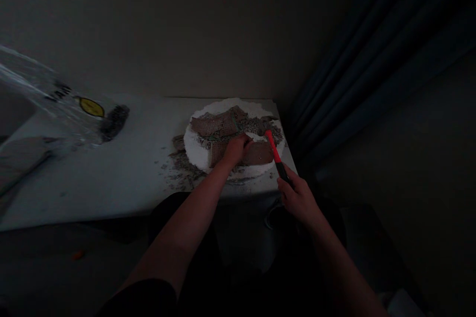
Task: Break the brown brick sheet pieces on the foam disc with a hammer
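Note:
My right hand (295, 193) grips the black end of a hammer (275, 151) with a red and black handle. Its dark head rests over grey-brown rubble (245, 124) on a round white mat (193, 151). My left hand (235, 150) lies over a flat brown piece with a mesh-like surface (260, 153), fingers curled together at its upper edge. Whatever they pinch is too dark and small to make out. Behind that hand lies another rough, mesh-textured brown piece (213, 125) among crumbs.
The mat lies at the right end of a white table (122, 173). Loose crumbs (186, 166) are scattered left of it. A clear plastic bag (74, 104) with a yellow label and dark contents stands at the left. A dark curtain (357, 69) hangs on the right.

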